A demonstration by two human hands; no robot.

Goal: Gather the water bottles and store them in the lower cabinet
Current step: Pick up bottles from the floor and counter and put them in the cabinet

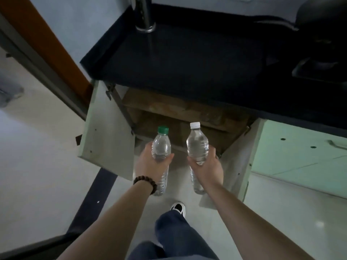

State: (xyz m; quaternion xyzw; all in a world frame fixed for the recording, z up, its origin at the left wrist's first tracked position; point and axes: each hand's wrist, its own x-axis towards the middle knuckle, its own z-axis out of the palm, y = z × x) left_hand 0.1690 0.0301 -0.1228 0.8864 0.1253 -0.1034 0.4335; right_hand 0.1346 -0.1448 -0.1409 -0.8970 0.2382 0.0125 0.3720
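My left hand (150, 164) grips a clear water bottle with a green cap (161, 147) around its middle. My right hand (206, 169) holds a second clear water bottle with a white cap (197, 145) the same way. Both bottles are upright, side by side, just in front of the open lower cabinet (187, 117). The cabinet's brown wooden shelf shows behind them, and its inside is dark. A bead bracelet sits on my left wrist.
The left cabinet door (107, 136) and right cabinet door (242, 166) both stand open, flanking my hands. A dark countertop (187, 62) with a metal pole overhangs the cabinet. A pale green closed door (300, 151) lies to the right. My leg and shoe (178, 208) are on the tiled floor.
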